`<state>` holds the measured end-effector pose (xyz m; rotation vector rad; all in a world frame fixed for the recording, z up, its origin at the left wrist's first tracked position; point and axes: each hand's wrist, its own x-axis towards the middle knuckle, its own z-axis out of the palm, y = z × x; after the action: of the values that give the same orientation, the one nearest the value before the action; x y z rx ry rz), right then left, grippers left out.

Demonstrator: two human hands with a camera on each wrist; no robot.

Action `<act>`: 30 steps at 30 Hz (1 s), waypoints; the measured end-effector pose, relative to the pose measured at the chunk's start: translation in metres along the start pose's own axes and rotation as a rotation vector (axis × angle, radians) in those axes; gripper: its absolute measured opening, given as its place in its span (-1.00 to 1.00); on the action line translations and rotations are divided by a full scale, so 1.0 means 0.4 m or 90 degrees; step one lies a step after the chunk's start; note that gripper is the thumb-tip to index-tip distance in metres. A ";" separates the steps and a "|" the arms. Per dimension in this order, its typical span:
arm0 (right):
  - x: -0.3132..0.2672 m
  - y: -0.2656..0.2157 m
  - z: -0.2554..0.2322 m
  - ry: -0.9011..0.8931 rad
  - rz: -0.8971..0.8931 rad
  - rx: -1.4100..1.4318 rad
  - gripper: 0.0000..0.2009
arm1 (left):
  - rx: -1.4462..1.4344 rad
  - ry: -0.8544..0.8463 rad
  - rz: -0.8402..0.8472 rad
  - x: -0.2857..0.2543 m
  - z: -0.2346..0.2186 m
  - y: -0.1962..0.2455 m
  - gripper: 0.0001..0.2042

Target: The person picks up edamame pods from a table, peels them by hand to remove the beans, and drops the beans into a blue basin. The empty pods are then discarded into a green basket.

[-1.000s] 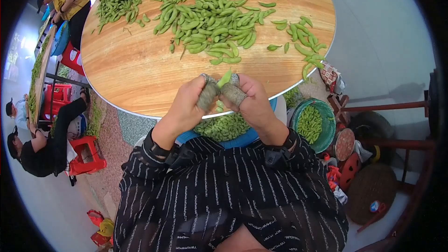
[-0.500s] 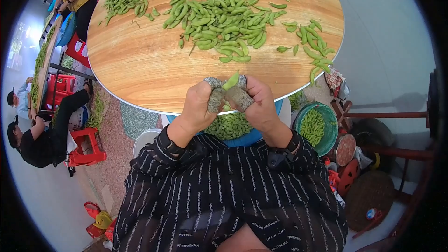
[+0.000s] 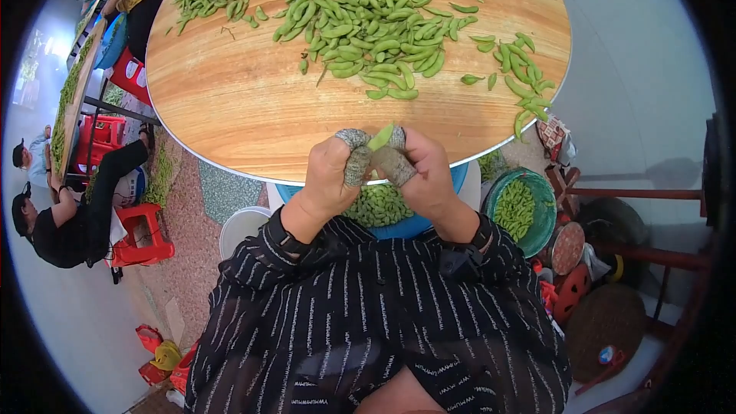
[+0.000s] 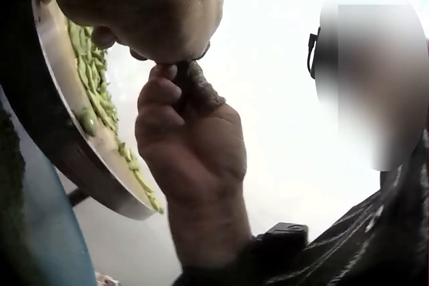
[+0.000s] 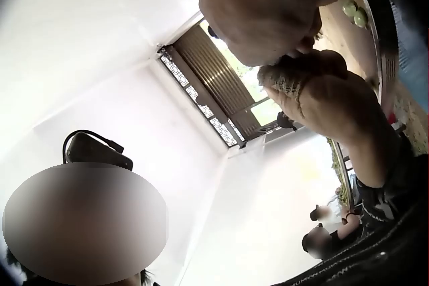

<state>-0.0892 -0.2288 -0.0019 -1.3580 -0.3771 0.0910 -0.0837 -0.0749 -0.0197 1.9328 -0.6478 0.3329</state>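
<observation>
Both hands meet in front of my chest at the near table edge, in the head view. A green soybean pod [image 3: 381,136] points up and away between their fingertips. My left hand [image 3: 328,176] pinches it from one side, my right hand [image 3: 426,172] from the other. Grey wraps [image 3: 358,165] cover several fingers and thumbs. The pod's lower end is hidden by the thumbs. In the left wrist view the left hand [image 4: 144,8] hangs over the right hand [image 4: 194,138]. Small green pieces [image 5: 355,13] lie on the table near the hands in the right wrist view.
A heap of pods [image 3: 376,31] covers the far part of the round wooden table [image 3: 222,115]. Below the hands stands a blue basin [image 3: 410,228] of green pieces; a green bucket [image 3: 547,211] holds more at the right. Red stools [image 3: 143,236] and seated people are at the left.
The head view has shifted, so the table sits slightly farther right. Both hands stay together around the pod, with the fingers a little closer in on it.
</observation>
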 end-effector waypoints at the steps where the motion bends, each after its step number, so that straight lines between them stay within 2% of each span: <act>1: -0.001 0.003 -0.016 -0.030 0.102 0.104 -0.88 | -0.001 0.000 -0.001 0.006 -0.005 0.004 -0.65; 2: 0.000 0.004 -0.023 -0.061 0.202 0.209 -0.89 | 0.087 -0.041 0.060 0.020 -0.017 0.010 -0.67; 3: 0.002 0.001 -0.022 -0.062 0.201 0.210 -0.89 | 0.176 -0.082 0.121 0.031 -0.028 0.017 -0.68; 6: 0.000 -0.015 -0.010 -0.062 0.218 0.231 -0.90 | 0.196 -0.078 0.139 0.031 -0.041 0.029 -0.71; 7: 0.000 -0.018 -0.003 -0.049 0.168 0.152 -0.91 | 0.197 -0.078 0.140 0.025 -0.038 0.024 -0.71; 8: 0.000 -0.020 0.003 -0.035 0.119 0.071 -0.91 | 0.101 -0.060 0.081 0.014 -0.029 0.014 -0.76; 9: 0.002 -0.019 0.009 -0.034 0.118 0.070 -0.91 | 0.006 -0.042 0.022 0.010 -0.023 0.014 -0.81; 10: 0.003 -0.018 0.018 -0.024 0.059 0.053 -0.90 | 0.005 -0.043 0.023 0.004 -0.018 0.022 -0.81; 11: 0.003 -0.017 0.021 -0.015 0.000 0.036 -0.89 | -0.094 -0.016 -0.064 0.000 -0.012 0.038 -0.86; 12: 0.003 -0.013 0.015 -0.015 0.000 0.036 -0.89 | -0.190 0.011 -0.150 0.000 -0.010 0.047 -0.90; 13: 0.002 -0.006 0.003 -0.036 -0.033 -0.067 -0.87 | -0.190 0.011 -0.150 -0.004 -0.011 0.042 -0.90; 14: 0.002 -0.003 -0.008 -0.057 -0.066 -0.170 -0.85 | -0.314 0.012 -0.243 -0.011 -0.011 0.032 -0.90; 15: 0.003 -0.003 -0.013 -0.057 -0.065 -0.171 -0.85 | -0.438 0.013 -0.336 -0.013 -0.011 0.029 -0.90; 17: 0.007 -0.003 -0.019 -0.060 -0.098 -0.287 -0.83 | -0.379 -0.003 -0.343 -0.001 -0.019 0.039 -0.91; 21: 0.011 -0.017 -0.020 -0.039 -0.050 -0.306 -0.85 | -0.263 -0.040 -0.326 0.018 -0.026 0.065 -0.93; 23: 0.016 -0.012 -0.020 -0.065 -0.097 -0.391 -0.84 | -0.208 -0.053 -0.319 0.015 -0.027 0.055 -0.92; 26: 0.022 -0.006 -0.016 -0.065 -0.163 -0.431 -0.85 | -0.131 -0.068 -0.278 0.010 -0.030 0.022 -0.90; 27: 0.021 -0.006 -0.019 -0.064 -0.163 -0.431 -0.85 | -0.108 -0.073 -0.242 0.011 -0.031 0.015 -0.89; 28: 0.021 -0.006 -0.023 -0.068 -0.105 -0.352 -0.85 | -0.108 -0.075 -0.241 0.015 -0.033 0.018 -0.89; 29: 0.021 -0.007 -0.027 -0.073 -0.048 -0.272 -0.84 | -0.176 -0.093 -0.307 0.021 -0.035 0.023 -0.91; 30: 0.018 -0.006 -0.031 -0.074 -0.049 -0.272 -0.84 | -0.244 -0.109 -0.374 0.024 -0.037 0.026 -0.92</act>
<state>-0.0787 -0.2388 -0.0001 -1.7620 -0.5683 0.0261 -0.0811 -0.0680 -0.0007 1.6929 -0.2045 -0.3083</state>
